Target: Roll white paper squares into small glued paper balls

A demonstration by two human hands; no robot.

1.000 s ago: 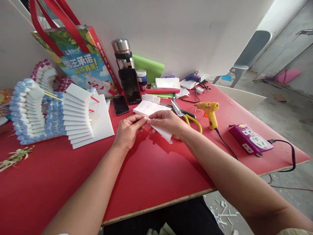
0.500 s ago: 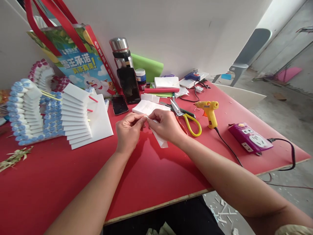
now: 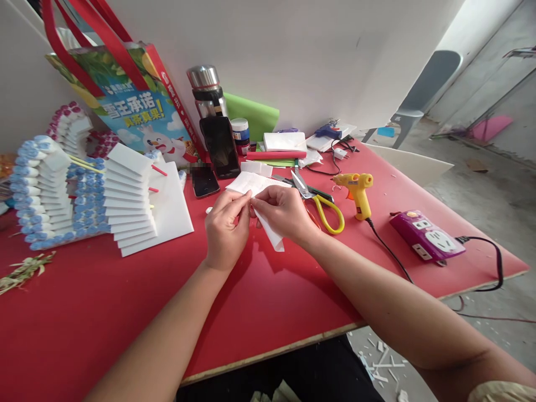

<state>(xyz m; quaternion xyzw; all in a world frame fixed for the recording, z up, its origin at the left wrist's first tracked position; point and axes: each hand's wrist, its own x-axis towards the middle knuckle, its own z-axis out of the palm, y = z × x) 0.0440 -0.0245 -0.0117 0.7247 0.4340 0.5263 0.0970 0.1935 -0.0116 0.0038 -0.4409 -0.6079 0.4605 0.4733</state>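
Observation:
Over the red table (image 3: 268, 312), my two hands meet, fingertips nearly touching. A thin white strip of paper (image 3: 274, 237) hangs down from between them, its lower end loose. My right hand (image 3: 285, 215) pinches the strip near its top. My left hand (image 3: 228, 229) is closed, thumb and forefinger pressed together at the strip's upper end. A small white bit (image 3: 208, 210) peeks out at the left of my left hand; whether it belongs to the same paper is unclear. Just behind lie white paper sheets (image 3: 247, 182). Scissors (image 3: 329, 212) with yellow and red handles rest beside my right hand.
A yellow glue gun (image 3: 358, 192) and purple power strip (image 3: 429, 237) are on the right. Phones (image 3: 221, 148), a steel flask (image 3: 205, 84) and a jar (image 3: 240, 134) stand behind. At left are a paper bag (image 3: 138, 111), white fanned blocks (image 3: 129, 201) and a blue-white folded model (image 3: 37, 190).
My left hand has shifted slightly right and turned, with its fingers pointing more upward. A white bit now shows at its left side. My right hand has barely moved.

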